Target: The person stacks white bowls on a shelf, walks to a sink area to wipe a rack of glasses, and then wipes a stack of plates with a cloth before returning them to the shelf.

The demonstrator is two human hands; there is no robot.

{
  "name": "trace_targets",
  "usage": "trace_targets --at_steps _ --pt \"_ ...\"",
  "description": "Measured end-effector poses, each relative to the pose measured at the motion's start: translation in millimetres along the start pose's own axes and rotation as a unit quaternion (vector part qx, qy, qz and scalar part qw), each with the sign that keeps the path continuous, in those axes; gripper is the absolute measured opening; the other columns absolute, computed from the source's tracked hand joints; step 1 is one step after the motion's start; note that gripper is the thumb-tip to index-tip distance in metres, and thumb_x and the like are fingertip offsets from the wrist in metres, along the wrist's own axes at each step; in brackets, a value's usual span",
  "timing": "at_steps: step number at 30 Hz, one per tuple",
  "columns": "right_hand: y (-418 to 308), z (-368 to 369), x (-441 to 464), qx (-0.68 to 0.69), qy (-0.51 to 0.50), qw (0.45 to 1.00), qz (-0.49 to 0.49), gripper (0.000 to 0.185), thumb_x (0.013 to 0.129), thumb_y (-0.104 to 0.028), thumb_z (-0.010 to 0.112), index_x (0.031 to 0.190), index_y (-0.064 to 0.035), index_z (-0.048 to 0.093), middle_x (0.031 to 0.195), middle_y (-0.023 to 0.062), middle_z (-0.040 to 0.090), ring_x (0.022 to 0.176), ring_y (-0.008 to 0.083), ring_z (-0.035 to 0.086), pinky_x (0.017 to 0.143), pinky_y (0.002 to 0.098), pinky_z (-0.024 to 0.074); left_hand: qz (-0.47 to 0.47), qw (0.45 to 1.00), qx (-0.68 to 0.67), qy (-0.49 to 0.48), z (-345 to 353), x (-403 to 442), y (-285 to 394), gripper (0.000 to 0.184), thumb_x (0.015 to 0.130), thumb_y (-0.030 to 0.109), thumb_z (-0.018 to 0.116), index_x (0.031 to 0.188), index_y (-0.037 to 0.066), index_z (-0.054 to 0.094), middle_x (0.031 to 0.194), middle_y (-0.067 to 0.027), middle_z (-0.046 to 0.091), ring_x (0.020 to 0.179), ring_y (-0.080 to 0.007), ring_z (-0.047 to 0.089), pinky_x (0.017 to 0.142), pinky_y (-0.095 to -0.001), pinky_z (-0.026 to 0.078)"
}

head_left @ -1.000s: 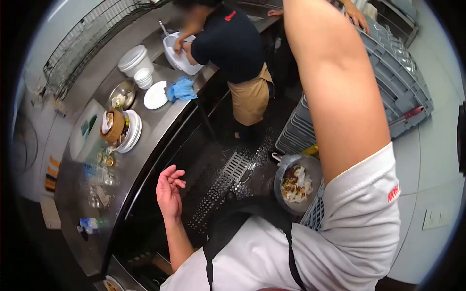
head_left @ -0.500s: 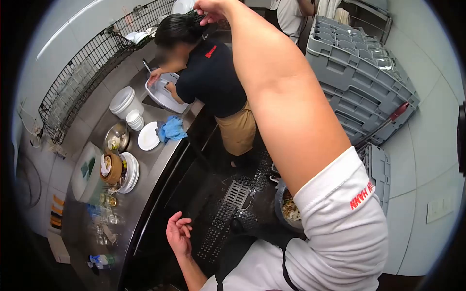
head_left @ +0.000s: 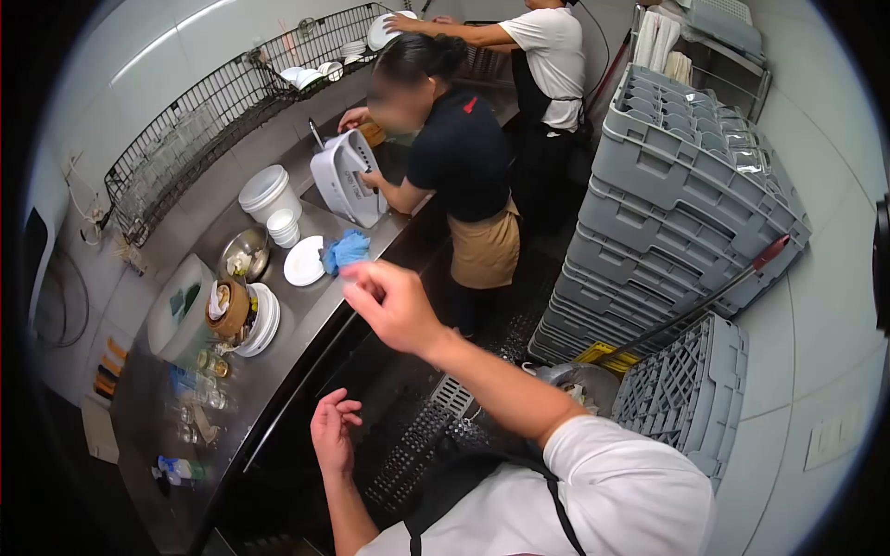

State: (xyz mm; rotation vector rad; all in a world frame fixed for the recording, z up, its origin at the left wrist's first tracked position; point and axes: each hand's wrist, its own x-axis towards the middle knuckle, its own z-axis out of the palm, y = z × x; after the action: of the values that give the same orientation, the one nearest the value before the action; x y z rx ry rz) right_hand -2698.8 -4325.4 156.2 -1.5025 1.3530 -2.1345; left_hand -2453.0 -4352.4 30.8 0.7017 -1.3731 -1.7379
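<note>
My left hand (head_left: 334,431) hangs low, in front of the counter edge, its fingers loosely bent and apart with nothing in them. My right hand (head_left: 397,306) is above it, near the edge of the steel counter (head_left: 269,371). Its fingers are curled together, and what they hold, if anything, is hidden. Just beyond its fingertips lie a crumpled blue cloth or glove (head_left: 347,250) and a stack of white plates (head_left: 304,263). Closer in on the counter are more stacked plates (head_left: 263,324) and a brown round container (head_left: 229,310) with scraps.
A person in a dark shirt (head_left: 464,148) tilts a white basin (head_left: 345,181) at the sink. Behind, a person in white (head_left: 542,46) reaches to a plate (head_left: 385,32) at the wire rack (head_left: 222,102). Grey glass crates (head_left: 667,185) and a leaning red-handled pole (head_left: 771,252) stand right.
My right arm has come down from the upper rack to counter height. My left hand has barely moved. The person at the sink has tipped the white basin up; the person behind has come further into view.
</note>
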Motion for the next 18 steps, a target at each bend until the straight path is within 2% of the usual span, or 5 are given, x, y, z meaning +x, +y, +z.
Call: trace_targets --at_steps 1,2,5,8,18 --pt "18 2 -23 -0.004 -0.003 0.997 0.071 0.02 0.091 -0.013 0.067 0.099 0.0047 0.067 0.075 -0.0006 0.06 0.061 0.0027 0.049 0.055 0.022 0.0406 -0.006 1.0 0.004 -0.003 5 1 1 0.038 0.105 0.031 0.048 0.121 -0.002 0.056 0.095 -0.0115 0.069 0.073 -0.0112 0.06 0.069 -0.023 0.049" --pt "31 2 -42 -0.017 -0.004 0.995 0.102 0.019 0.091 -0.014 0.067 0.098 0.0035 0.067 0.076 0.0008 0.063 0.062 0.0032 0.051 0.056 0.0228 0.0423 -0.013 1.0 -0.005 -0.012 9 2 0 0.036 0.105 0.029 0.049 0.121 -0.002 0.057 0.096 -0.0116 0.069 0.075 -0.0116 0.061 0.07 -0.0234 0.05" --pt "39 -12 -74 -0.065 -0.022 0.987 0.148 0.02 0.091 -0.018 0.067 0.088 0.0019 0.065 0.093 0.0099 0.07 0.064 0.0087 0.059 0.06 0.0265 0.0483 -0.042 0.998 -0.029 -0.038 18 2 -9 0.036 0.105 0.029 0.049 0.121 -0.002 0.057 0.096 -0.0117 0.07 0.074 -0.0118 0.061 0.071 -0.0239 0.051" --pt "40 -27 -79 -0.092 0.007 0.99 0.109 0.021 0.09 -0.017 0.068 0.086 0.0035 0.063 0.096 0.015 0.068 0.063 0.016 0.063 0.059 0.0306 0.0501 -0.058 0.997 -0.029 -0.043 25 -1 -19 0.034 0.104 0.028 0.05 0.12 -0.002 0.058 0.095 -0.0115 0.07 0.075 -0.0121 0.063 0.07 -0.0246 0.052" --pt "31 -55 -82 -0.133 0.042 0.982 0.129 0.021 0.09 -0.016 0.068 0.082 0.0029 0.062 0.101 0.0175 0.067 0.061 0.0155 0.062 0.059 0.0294 0.0506 -0.082 0.995 -0.023 -0.048 28 -3 -31 0.032 0.104 0.026 0.051 0.119 -0.001 0.06 0.095 -0.0111 0.07 0.075 -0.0117 0.063 0.071 -0.0244 0.052"
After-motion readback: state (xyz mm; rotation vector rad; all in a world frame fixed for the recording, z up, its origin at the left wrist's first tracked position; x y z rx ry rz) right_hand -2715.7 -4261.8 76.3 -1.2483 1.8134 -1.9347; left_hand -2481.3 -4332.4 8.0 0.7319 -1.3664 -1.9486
